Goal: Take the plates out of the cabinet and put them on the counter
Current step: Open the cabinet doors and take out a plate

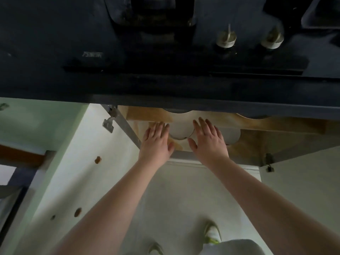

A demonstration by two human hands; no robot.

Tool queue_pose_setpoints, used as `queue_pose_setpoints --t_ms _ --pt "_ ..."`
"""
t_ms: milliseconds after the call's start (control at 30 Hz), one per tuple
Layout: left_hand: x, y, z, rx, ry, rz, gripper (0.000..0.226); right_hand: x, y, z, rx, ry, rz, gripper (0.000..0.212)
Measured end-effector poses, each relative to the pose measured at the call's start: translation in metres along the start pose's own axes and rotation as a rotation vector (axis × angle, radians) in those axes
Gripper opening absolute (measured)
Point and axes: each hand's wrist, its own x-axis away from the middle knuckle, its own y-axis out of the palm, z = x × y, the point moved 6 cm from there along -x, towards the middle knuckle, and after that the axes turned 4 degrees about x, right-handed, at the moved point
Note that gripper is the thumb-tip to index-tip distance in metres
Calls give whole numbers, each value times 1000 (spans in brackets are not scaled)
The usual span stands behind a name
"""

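Now both hands, left hand point(156, 142) and right hand point(208, 142), fingers spread and gripping nothing, flank white plates point(181, 130) inside the open cabinet point(276, 126) under the dark counter point(165, 85), its lettering unreadable.

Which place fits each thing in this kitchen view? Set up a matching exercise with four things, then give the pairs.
Things:
1. left hand
2. right hand
3. stove knobs
4. white plate

Places:
A. on the dark cooktop above the cabinet
B. between the two hands, on the cabinet shelf
C. just right of the plate
D. just left of the plate

Pairs: 1-D, 2-C, 3-A, 4-B
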Motion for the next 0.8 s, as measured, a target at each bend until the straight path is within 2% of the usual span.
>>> queue_pose_setpoints --t_ms 233,433,633,800 --pt "-45 34 -25 -13 39 230 58 -51 54 14 62 14 87 61" --pt "-71 60 -38 16 70 402 56 -63 73 19 118 -46 340 52" --pt "-74 57 -38 -11 109 709 45 -67 82 19 115 -45 545 46" --pt "-74 55 -37 -16 113 749 43 -70 71 17 71 -13 668 46"
